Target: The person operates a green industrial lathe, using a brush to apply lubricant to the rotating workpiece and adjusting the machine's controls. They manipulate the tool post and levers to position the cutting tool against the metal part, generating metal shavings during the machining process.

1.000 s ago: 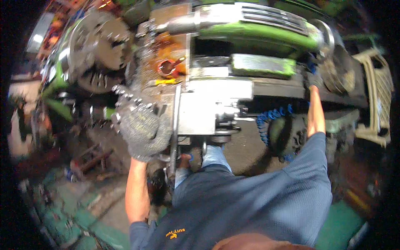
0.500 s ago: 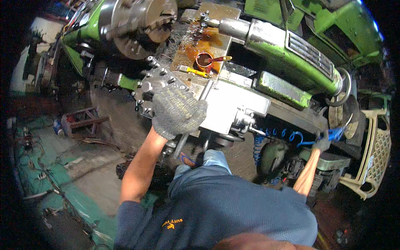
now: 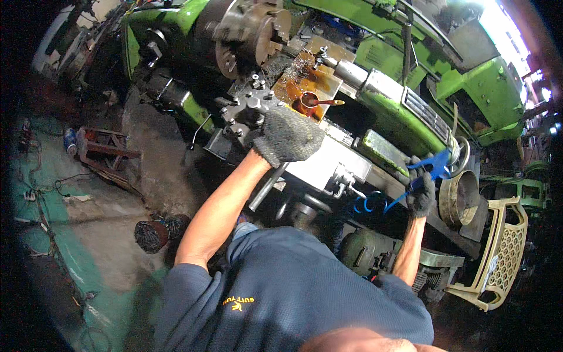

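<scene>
The person's right hand (image 3: 420,196), in a dark grey glove, has its grip closed around a blue, pistol-shaped air gun (image 3: 436,164), just beside the green metal tailstock (image 3: 394,114). The gun looks light and stiff, perhaps slick if oily; its handle should give the surest hold. The left hand (image 3: 289,136), in a grey knit glove, lies against a heavy-looking steel tool post (image 3: 251,107); whether its grip is closed cannot be told.

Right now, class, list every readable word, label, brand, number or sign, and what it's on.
Orange lettering on the dark blue shirt: legible, but not copied here.
Faint marks on the green panel: too small to tell whether they are writing.
Blue air gun: no readable text.
</scene>
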A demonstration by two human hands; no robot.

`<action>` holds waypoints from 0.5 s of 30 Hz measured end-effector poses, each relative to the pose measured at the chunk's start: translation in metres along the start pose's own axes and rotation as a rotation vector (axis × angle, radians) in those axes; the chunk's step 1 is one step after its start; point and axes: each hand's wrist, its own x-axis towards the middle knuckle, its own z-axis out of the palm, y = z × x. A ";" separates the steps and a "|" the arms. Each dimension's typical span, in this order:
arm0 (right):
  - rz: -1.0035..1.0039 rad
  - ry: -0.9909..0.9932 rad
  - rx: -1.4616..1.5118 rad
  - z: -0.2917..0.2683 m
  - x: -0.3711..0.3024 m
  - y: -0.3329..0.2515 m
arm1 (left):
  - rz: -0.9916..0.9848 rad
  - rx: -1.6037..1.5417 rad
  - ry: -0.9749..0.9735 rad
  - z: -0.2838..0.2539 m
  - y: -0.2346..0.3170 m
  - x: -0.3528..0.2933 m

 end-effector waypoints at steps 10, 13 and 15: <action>0.045 -0.257 -1.278 0.135 0.137 0.031 | 0.049 0.072 0.090 0.013 -0.003 -0.006; -0.079 -0.429 -1.418 0.160 0.168 0.048 | 0.060 0.043 0.158 0.007 -0.002 -0.005; -0.052 -0.474 -1.477 0.185 0.174 0.055 | 0.056 0.089 0.149 0.008 -0.005 -0.008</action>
